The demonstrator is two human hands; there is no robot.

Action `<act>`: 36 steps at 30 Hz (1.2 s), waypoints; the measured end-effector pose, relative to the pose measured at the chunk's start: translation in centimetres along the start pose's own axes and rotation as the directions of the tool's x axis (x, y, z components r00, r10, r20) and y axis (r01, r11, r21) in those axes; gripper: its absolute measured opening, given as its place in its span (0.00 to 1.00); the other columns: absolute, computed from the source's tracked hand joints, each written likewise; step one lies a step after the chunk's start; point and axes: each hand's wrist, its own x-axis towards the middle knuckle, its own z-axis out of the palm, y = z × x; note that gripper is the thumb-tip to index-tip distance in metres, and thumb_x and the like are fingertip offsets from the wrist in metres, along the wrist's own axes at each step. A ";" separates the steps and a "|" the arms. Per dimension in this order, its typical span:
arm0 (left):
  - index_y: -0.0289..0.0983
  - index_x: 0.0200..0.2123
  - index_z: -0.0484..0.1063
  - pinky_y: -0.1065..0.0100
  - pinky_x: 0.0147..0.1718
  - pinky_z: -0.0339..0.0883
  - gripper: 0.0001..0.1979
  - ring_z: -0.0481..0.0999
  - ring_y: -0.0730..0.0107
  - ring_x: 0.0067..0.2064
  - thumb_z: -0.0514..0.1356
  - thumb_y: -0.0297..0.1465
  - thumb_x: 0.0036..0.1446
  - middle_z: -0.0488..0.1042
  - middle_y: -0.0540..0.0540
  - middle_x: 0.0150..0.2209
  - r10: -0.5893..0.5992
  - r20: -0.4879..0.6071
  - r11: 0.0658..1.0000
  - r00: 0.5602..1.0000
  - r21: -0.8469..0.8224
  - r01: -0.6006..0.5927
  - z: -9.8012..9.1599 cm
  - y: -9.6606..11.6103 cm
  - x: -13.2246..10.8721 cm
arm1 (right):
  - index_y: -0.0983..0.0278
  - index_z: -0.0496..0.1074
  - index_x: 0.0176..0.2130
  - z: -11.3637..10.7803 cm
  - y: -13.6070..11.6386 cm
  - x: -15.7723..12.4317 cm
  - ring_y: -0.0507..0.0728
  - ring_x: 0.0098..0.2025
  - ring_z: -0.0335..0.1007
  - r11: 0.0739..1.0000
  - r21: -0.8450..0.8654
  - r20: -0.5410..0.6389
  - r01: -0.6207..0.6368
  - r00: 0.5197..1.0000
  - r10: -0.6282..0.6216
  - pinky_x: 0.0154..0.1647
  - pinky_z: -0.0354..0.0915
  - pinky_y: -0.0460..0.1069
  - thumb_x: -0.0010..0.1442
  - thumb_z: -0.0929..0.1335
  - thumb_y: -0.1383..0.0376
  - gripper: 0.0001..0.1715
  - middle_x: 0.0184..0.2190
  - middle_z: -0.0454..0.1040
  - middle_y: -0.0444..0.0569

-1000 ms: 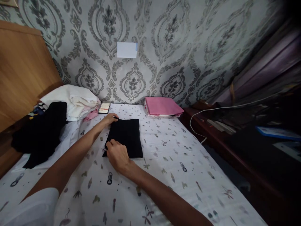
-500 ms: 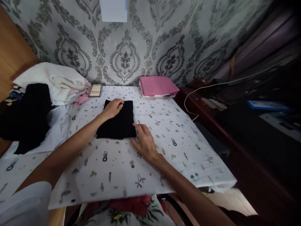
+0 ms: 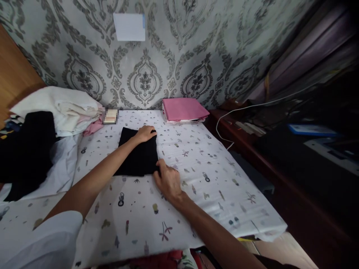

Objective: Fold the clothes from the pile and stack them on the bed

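Observation:
A folded black cloth garment point(image 3: 137, 158) lies flat on the patterned white bedsheet point(image 3: 179, 190) in front of me. Reaching across it, my left hand point(image 3: 146, 133) has its fingers bent over the far right corner and grips the fabric there. My right hand point(image 3: 168, 181) pinches the near right corner between thumb and curled fingers. The garment's right edge runs between both hands. Part of its upper surface is hidden under my left forearm.
To the left sits a heap of white clothes point(image 3: 60, 106) with a black garment point(image 3: 30, 149) on it. A pink folded stack point(image 3: 185, 108) rests by the patterned wall. On the right stand a dark red desk point(image 3: 269, 164) and a white cable point(image 3: 252, 105).
My left hand has slid right along the garment's far edge to its right corner. My right hand has closed from a loose touch into a pinch. The camera view has tilted up slightly.

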 end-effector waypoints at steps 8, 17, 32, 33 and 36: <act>0.41 0.39 0.76 0.57 0.52 0.62 0.08 0.74 0.55 0.52 0.56 0.33 0.63 0.79 0.45 0.45 -0.132 -0.079 0.991 0.988 -0.011 0.131 1.0 0.2 0.3 | 0.62 0.69 0.41 -0.4 0.3 -0.4 0.55 0.23 0.66 0.999 -0.006 0.026 0.047 0.999 -0.047 0.29 0.56 0.49 0.57 0.59 0.70 0.14 0.21 0.71 0.44; 0.37 0.51 0.69 0.60 0.50 0.63 0.14 0.71 0.59 0.51 0.54 0.31 0.63 0.74 0.41 0.49 0.054 -0.149 0.993 0.987 -0.096 -0.069 -3.1 0.5 -4.1 | 0.63 0.69 0.48 0.0 0.7 -0.7 0.55 0.25 0.67 0.996 0.089 -0.027 0.017 1.000 -0.015 0.30 0.59 0.48 0.61 0.62 0.67 0.16 0.25 0.72 0.43; 0.36 0.42 0.68 0.64 0.40 0.65 0.05 0.71 0.61 0.44 0.57 0.30 0.64 0.71 0.44 0.41 0.379 0.163 0.853 0.911 0.319 -0.412 -4.1 2.1 -19.5 | 0.62 0.71 0.36 0.8 -0.1 0.3 0.60 0.40 0.65 0.940 -0.018 -0.244 0.339 0.911 -0.333 0.44 0.62 0.53 0.64 0.63 0.70 0.08 0.34 0.71 0.51; 0.36 0.42 0.68 0.64 0.38 0.65 0.04 0.72 0.61 0.43 0.56 0.29 0.64 0.71 0.44 0.40 0.381 0.140 0.849 0.914 0.337 -0.406 -3.9 2.2 -19.5 | 0.62 0.70 0.35 0.7 -0.1 0.3 0.60 0.39 0.65 0.939 -0.006 -0.258 0.343 0.907 -0.332 0.43 0.62 0.53 0.65 0.63 0.70 0.08 0.33 0.71 0.51; 0.36 0.41 0.69 0.64 0.35 0.67 0.05 0.73 0.60 0.42 0.55 0.25 0.63 0.72 0.43 0.38 0.372 0.029 0.850 0.928 0.390 -0.353 -3.2 2.8 -19.7 | 0.62 0.69 0.34 0.6 -0.2 0.2 0.59 0.37 0.65 0.935 0.012 -0.304 0.355 0.892 -0.335 0.41 0.61 0.52 0.65 0.62 0.71 0.10 0.32 0.71 0.50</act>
